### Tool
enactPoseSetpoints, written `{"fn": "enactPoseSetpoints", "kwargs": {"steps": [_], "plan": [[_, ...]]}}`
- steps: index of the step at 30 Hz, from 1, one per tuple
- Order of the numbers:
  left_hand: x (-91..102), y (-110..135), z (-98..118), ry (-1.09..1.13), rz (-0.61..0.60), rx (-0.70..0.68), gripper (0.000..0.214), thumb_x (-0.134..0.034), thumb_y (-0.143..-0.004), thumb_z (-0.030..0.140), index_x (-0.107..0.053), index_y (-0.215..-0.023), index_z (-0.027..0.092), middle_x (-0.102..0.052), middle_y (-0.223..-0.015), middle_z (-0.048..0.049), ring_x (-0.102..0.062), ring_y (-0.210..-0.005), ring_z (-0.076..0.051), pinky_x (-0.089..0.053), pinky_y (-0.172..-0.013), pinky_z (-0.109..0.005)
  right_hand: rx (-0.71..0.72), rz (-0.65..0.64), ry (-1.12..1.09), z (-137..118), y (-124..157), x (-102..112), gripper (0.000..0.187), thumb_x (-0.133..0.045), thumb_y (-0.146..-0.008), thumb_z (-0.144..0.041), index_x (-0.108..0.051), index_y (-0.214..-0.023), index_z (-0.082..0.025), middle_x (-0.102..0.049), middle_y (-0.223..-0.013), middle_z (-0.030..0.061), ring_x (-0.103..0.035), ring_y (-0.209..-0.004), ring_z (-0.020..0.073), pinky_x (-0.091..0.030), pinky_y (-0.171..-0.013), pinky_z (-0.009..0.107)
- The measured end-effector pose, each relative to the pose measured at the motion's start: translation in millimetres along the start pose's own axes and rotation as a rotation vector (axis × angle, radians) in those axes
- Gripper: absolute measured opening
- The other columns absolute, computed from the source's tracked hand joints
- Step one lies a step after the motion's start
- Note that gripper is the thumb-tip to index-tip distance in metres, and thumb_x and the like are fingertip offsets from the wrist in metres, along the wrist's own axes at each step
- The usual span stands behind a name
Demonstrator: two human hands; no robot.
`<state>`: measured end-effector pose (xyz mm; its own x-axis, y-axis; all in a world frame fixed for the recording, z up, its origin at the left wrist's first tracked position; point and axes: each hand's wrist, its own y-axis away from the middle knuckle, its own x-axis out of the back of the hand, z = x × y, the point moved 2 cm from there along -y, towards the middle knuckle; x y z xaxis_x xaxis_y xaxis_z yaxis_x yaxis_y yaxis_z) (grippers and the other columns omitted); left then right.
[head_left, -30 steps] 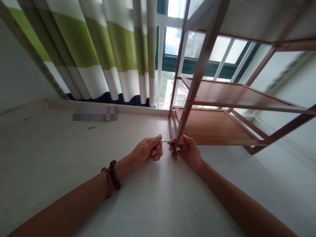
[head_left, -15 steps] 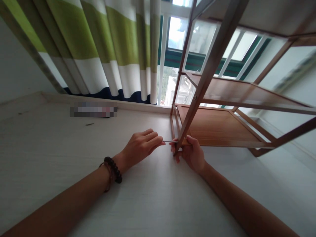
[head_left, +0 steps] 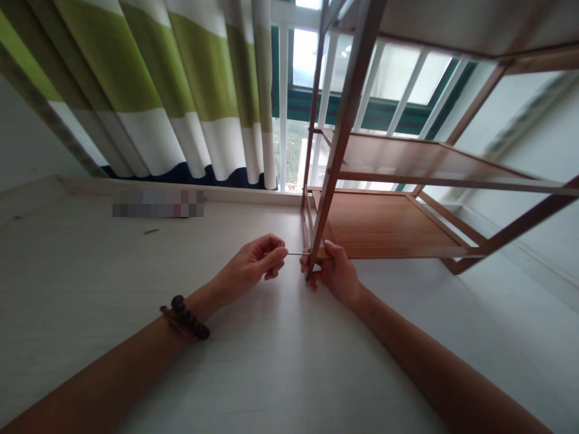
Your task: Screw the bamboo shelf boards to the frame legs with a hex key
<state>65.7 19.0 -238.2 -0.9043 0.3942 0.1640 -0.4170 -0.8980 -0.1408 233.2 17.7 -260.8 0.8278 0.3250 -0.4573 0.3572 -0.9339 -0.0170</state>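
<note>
In the head view, my left hand (head_left: 260, 262) is closed, pinching the end of a hex key (head_left: 297, 253), a thin straight metal shaft whose far part is covered by my fingers. Its tip meets the lower end of a brown wooden shelf's front leg (head_left: 322, 226). On the other side of that leg, my right hand (head_left: 337, 274) wraps around the bottom corner of the wooden shelf rack (head_left: 384, 226), its thumb along the bottom board's edge. Some right fingertips show behind the leg, and the screw head cannot be seen.
A small dark metal piece (head_left: 151, 231) lies on the pale surface (head_left: 217, 374) at the left. Behind it is a blurred-out flat item (head_left: 158, 204). A green and white curtain (head_left: 203, 90) hangs by the barred window (head_left: 307, 60) at the back.
My left hand has rolled about the hex key, so its thumb and fingertips now face me. My right hand keeps its hold on the shelf corner. The whole view has shifted slightly.
</note>
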Motion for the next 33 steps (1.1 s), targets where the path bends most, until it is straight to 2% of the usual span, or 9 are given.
{"fn": "enactPoseSetpoints", "kwargs": {"steps": [4,6,8,12,16,19,23,26,33], "plan": [[10.2,2.7,5.5,-0.590,0.192,-0.450,0.011,-0.052,-0.081,0.029,-0.054,-0.078,0.018,-0.051,-0.068,-0.0010,-0.047,-0.062,-0.010,-0.041,-0.059,-0.024,-0.006,-0.030,0.015,1.6,-1.2,1.3,0.040,-0.032,-0.080,-0.046,-0.057,-0.079,-0.014,-0.053,-0.068,0.0052,-0.048,-0.060,0.0140,-0.039,-0.036,0.021],[12.4,3.2,5.2,-0.803,0.149,-0.636,0.007,-0.053,-0.081,0.024,-0.057,-0.082,0.019,-0.055,-0.072,-0.0026,-0.049,-0.067,-0.011,-0.042,-0.063,-0.025,-0.008,-0.026,0.020,1.7,-0.8,1.7,0.040,-0.033,-0.079,-0.046,-0.057,-0.079,-0.014,-0.053,-0.068,0.0050,-0.048,-0.059,0.0139,-0.039,-0.036,0.020],[12.1,2.4,3.2,-0.873,0.099,-0.724,0.007,-0.053,-0.081,0.022,-0.058,-0.085,0.020,-0.057,-0.072,-0.0027,-0.050,-0.067,-0.011,-0.042,-0.063,-0.024,-0.011,-0.009,0.019,1.5,-0.1,1.6,0.040,-0.035,-0.079,-0.047,-0.057,-0.079,-0.014,-0.053,-0.067,0.0049,-0.048,-0.058,0.0139,-0.039,-0.035,0.021],[2.0,1.9,-0.6,-0.696,0.115,-0.643,0.011,-0.053,-0.081,0.024,-0.055,-0.090,0.018,-0.056,-0.075,-0.0019,-0.050,-0.064,-0.009,-0.043,-0.060,-0.021,-0.012,0.034,-0.001,1.2,1.7,0.7,0.040,-0.036,-0.078,-0.046,-0.059,-0.078,-0.013,-0.055,-0.069,0.0065,-0.049,-0.059,0.0148,-0.039,-0.035,0.021],[-9.7,8.4,-2.8,-0.458,0.055,-0.362,0.030,-0.054,-0.079,0.035,-0.049,-0.103,0.018,-0.054,-0.074,0.0005,-0.051,-0.062,-0.008,-0.044,-0.057,-0.020,0.005,0.048,-0.005,-0.2,4.3,-0.2,0.039,-0.038,-0.077,-0.045,-0.060,-0.080,-0.013,-0.059,-0.072,0.0084,-0.051,-0.059,0.0156,-0.042,-0.038,0.023],[-9.7,13.3,-3.1,-0.319,0.052,-0.193,0.029,-0.041,-0.085,0.042,-0.050,-0.092,0.015,-0.053,-0.071,-0.0001,-0.048,-0.057,-0.008,-0.042,-0.052,-0.019,0.006,0.026,0.013,-2.0,6.5,-1.0,0.043,-0.036,-0.078,-0.047,-0.061,-0.082,-0.012,-0.059,-0.071,0.0092,-0.051,-0.061,0.0160,-0.043,-0.041,0.024],[-7.3,12.4,-3.8,-0.198,0.025,-0.104,0.040,-0.026,-0.089,0.043,-0.050,-0.076,0.014,-0.051,-0.063,-0.0001,-0.043,-0.048,-0.007,-0.036,-0.045,-0.020,0.014,0.027,0.022,-3.1,7.4,-1.5,0.043,-0.036,-0.079,-0.047,-0.061,-0.083,-0.012,-0.058,-0.072,0.0090,-0.051,-0.061,0.0160,-0.043,-0.041,0.024],[-5.8,9.2,-3.4,-0.261,0.022,-0.140,0.033,-0.033,-0.088,0.039,-0.049,-0.071,0.016,-0.047,-0.058,0.0024,-0.041,-0.048,-0.007,-0.035,-0.048,-0.020,0.013,0.050,0.012,-1.7,5.9,-1.3,0.040,-0.036,-0.079,-0.046,-0.060,-0.081,-0.013,-0.058,-0.071,0.0079,-0.051,-0.061,0.0160,-0.042,-0.038,0.023],[3.9,1.6,0.1,-0.667,0.084,-0.473,0.018,-0.039,-0.087,0.025,-0.055,-0.088,0.017,-0.052,-0.070,-0.0009,-0.046,-0.061,-0.010,-0.038,-0.059,-0.021,0.005,0.051,-0.010,1.5,3.3,-0.1,0.039,-0.037,-0.079,-0.046,-0.060,-0.080,-0.014,-0.057,-0.072,0.0070,-0.051,-0.062,0.0156,-0.041,-0.035,0.022]]}}
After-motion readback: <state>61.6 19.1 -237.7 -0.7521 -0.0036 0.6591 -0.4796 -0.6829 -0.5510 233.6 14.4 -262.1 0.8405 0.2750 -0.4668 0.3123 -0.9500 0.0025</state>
